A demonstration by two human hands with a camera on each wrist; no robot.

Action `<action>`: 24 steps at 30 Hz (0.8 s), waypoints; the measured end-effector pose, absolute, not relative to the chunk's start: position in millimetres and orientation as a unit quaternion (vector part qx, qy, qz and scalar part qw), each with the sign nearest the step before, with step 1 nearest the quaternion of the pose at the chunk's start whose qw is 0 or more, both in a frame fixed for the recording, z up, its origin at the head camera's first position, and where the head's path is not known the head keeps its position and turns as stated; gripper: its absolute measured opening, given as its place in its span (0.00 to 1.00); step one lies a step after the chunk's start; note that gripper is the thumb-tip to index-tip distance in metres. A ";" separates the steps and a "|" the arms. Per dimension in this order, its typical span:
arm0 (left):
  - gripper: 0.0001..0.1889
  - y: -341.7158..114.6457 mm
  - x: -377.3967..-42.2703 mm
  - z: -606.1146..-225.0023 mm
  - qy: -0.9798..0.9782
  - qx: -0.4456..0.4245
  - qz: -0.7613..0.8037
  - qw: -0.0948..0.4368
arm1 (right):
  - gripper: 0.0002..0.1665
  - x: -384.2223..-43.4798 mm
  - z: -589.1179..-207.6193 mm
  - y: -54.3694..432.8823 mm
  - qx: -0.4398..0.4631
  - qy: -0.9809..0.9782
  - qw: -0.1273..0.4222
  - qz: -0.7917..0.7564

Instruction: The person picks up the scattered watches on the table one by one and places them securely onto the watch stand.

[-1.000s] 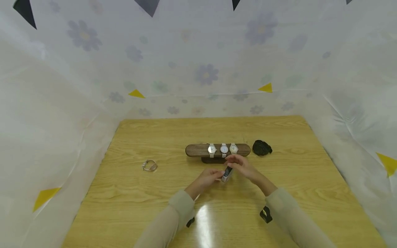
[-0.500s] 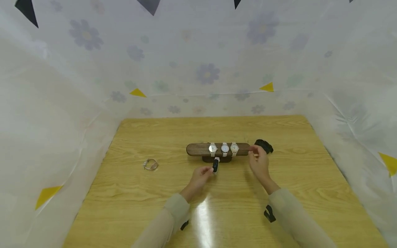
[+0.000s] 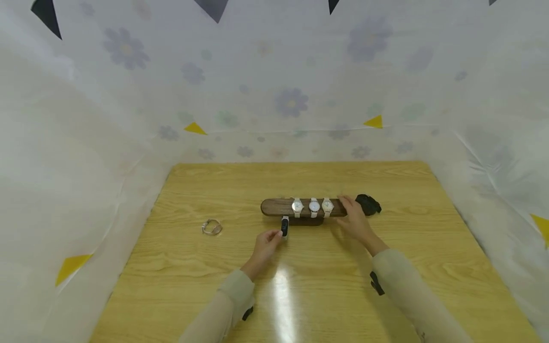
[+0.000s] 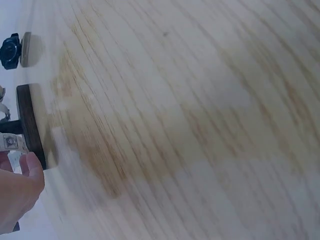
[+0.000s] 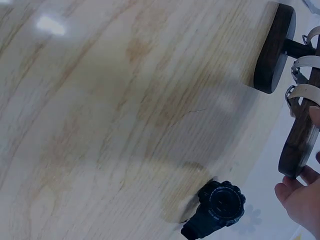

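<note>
My left hand pinches a fitness band with a dark screen and pale strap, just in front of the dark wooden watch stand. Three pale-strapped wristwatches sit on the stand's bar, toward its right half. At the bar's right end, my right hand grips it, and the right wrist view shows the fingers against the end. In the left wrist view my left hand appears at the edge, close to the stand's base; part of the band is cut off there.
A black wristwatch lies just right of the stand, next to my right hand. To the left, a wristwatch rests on the wooden table with its strap in a loop. Pale flower-printed sheeting encloses the back and sides.
My left hand has carried the fitness band leftward, to the front of the stand's left half. The right hand has left the band and taken hold of the stand's right end.
</note>
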State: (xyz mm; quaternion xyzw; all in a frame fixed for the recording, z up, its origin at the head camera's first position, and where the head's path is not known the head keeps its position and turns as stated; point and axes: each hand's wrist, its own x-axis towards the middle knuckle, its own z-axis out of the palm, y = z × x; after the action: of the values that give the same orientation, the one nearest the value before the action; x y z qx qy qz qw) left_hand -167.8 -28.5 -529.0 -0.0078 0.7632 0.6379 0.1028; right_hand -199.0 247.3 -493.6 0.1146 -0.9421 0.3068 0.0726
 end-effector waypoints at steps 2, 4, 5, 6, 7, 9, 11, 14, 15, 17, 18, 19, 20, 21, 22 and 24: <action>0.16 -32.1 -167.7 -530.0 0.759 -0.011 0.643 0.100 | 0.36 -199.8 -492.2 246.9 0.114 -0.944 0.068 0.301; 0.16 -35.4 -167.7 -530.9 0.753 -0.017 0.650 0.099 | 0.34 -200.7 -491.3 247.0 0.105 -0.946 0.063 0.301; 0.16 -37.1 -167.5 -531.5 0.752 -0.018 0.652 0.097 | 0.33 -200.8 -490.7 247.0 0.100 -0.946 0.061 0.302; 0.16 -38.8 -167.6 -532.0 0.751 -0.020 0.653 0.096 | 0.33 -201.2 -490.5 247.1 0.097 -0.947 0.058 0.300; 0.16 -40.6 -167.4 -532.0 0.752 -0.022 0.653 0.092 | 0.33 -201.5 -490.2 246.8 0.095 -0.949 0.056 0.297; 0.16 -44.6 -167.5 -532.5 0.756 -0.028 0.649 0.083 | 0.33 -202.3 -489.9 246.2 0.095 -0.950 0.053 0.292; 0.16 -47.8 -167.9 -533.4 0.764 -0.036 0.640 0.073 | 0.34 -202.9 -489.7 246.3 0.098 -0.951 0.054 0.287; 0.16 -52.7 -169.3 -535.6 0.775 -0.052 0.627 0.057 | 0.34 -204.0 -489.9 246.6 0.104 -0.953 0.059 0.280; 0.16 -54.2 -169.9 -536.4 0.778 -0.057 0.624 0.051 | 0.34 -204.3 -489.9 246.8 0.105 -0.952 0.061 0.279; 0.15 -56.6 -171.6 -537.3 0.777 -0.072 0.623 0.041 | 0.33 -205.1 -489.8 247.2 0.106 -0.952 0.062 0.281; 0.15 -57.4 -172.3 -537.0 0.777 -0.080 0.623 0.035 | 0.33 -205.4 -489.5 247.4 0.105 -0.952 0.061 0.282; 0.15 -58.1 -173.0 -536.7 0.778 -0.086 0.622 0.028 | 0.33 -205.8 -489.1 247.5 0.105 -0.952 0.061 0.282; 0.15 -58.8 -173.7 -535.9 0.778 -0.093 0.622 0.022 | 0.32 -206.2 -488.7 247.4 0.105 -0.952 0.060 0.280; 0.15 -59.3 -174.3 -534.8 0.780 -0.097 0.618 0.016 | 0.32 -206.7 -488.1 247.3 0.105 -0.952 0.057 0.280; 0.15 -59.9 -175.0 -533.3 0.781 -0.107 0.616 0.013 | 0.32 -207.1 -487.5 247.0 0.104 -0.954 0.055 0.277; 0.16 -61.8 -176.7 -530.2 0.781 -0.115 0.614 0.010 | 0.32 -207.7 -486.1 246.2 0.105 -0.956 0.048 0.269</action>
State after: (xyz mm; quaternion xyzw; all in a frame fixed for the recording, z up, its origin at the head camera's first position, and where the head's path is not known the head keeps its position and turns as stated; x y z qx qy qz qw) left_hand -176.7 -61.8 -530.2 -0.1150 0.7812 0.6135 0.0102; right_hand -207.7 246.2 -486.1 0.1053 -0.9562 0.2687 0.0484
